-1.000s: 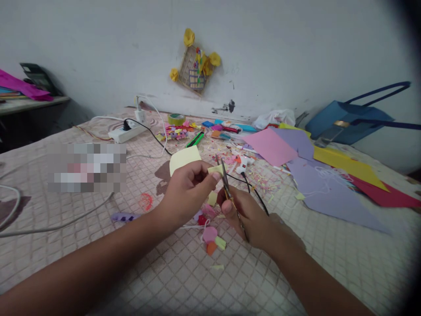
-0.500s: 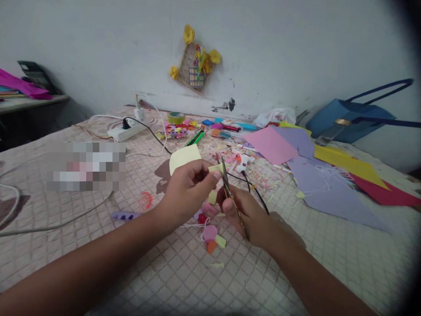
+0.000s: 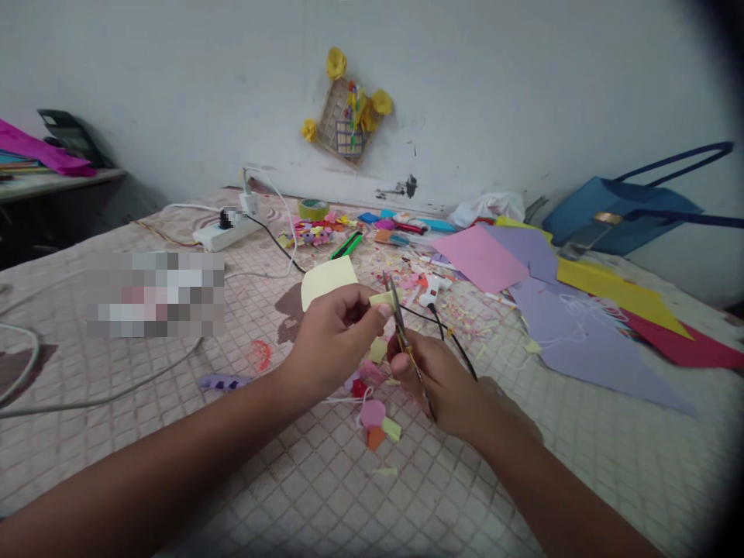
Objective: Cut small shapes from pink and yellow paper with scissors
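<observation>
My left hand [image 3: 340, 329] pinches a small pale yellow paper piece [image 3: 382, 297] between thumb and fingers. My right hand [image 3: 439, 380] is closed around a pair of scissors [image 3: 397, 310], whose blades point up and away beside the paper's right edge. The blades look slightly parted. Behind my left hand lies a larger pale yellow sheet [image 3: 328, 280]. On the cloth below the hands are a pink paper circle [image 3: 373, 413], an orange scrap [image 3: 375, 439] and a pale green scrap [image 3: 391, 428].
A power strip [image 3: 226, 232] with cables is at the back left. Behind the hands lie a green cutter [image 3: 347, 246], a tape roll [image 3: 312, 208] and a white glue gun [image 3: 433, 289] among scraps. Purple paper [image 3: 593, 341] and a blue bag [image 3: 619, 213] occupy the right.
The whole view has shifted slightly. Both hands keep their grip, and the scissor blades look a little closer together at the paper's edge.
</observation>
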Demonstrator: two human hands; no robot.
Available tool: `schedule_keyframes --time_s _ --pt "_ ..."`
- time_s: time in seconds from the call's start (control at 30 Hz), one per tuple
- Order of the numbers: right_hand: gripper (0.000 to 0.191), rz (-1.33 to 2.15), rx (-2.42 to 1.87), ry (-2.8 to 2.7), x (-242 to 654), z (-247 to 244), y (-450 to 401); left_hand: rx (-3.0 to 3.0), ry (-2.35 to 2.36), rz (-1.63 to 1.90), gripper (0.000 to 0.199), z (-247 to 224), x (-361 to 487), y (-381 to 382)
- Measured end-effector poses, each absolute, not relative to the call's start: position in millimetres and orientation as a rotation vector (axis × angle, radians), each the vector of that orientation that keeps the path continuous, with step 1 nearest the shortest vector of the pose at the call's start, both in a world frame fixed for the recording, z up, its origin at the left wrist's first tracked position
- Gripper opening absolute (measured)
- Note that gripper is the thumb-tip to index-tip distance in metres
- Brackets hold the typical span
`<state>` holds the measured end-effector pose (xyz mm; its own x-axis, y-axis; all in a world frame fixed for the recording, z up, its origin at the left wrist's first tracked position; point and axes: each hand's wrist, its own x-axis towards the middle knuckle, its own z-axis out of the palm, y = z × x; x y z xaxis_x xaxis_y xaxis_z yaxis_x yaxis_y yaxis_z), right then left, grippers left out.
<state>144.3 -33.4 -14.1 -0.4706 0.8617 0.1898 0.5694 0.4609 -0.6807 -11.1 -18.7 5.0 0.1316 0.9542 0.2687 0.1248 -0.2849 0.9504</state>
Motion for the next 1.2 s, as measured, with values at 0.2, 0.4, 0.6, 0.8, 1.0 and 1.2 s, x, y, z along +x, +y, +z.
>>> schedule_keyframes --time_s 0.2,0.4,0.6,0.8,1.0,1.2 --pt "0.058 0.711 -1.218 -2.216 146 -19 -31 1.603 1.094 1.230 0.020 4 -13 -18" --pt "0.050 0.712 -1.229 -2.181 147 -25 -28 1.613 1.077 1.247 0.019 2 -13 -17" --pt "0.044 0.737 -1.255 -2.148 148 -23 -28 1.592 1.045 1.243 0.018 7 -15 -15" --pt "0.053 0.853 -1.114 -2.133 150 -15 -31 1.664 1.010 1.165 0.017 16 -22 -10" --pt "0.054 0.859 -1.137 -2.182 149 -11 -34 1.715 1.035 1.076 0.018 17 -24 -8" --pt "0.053 0.865 -1.152 -2.181 148 -10 -34 1.743 1.051 1.063 0.019 15 -22 -9"
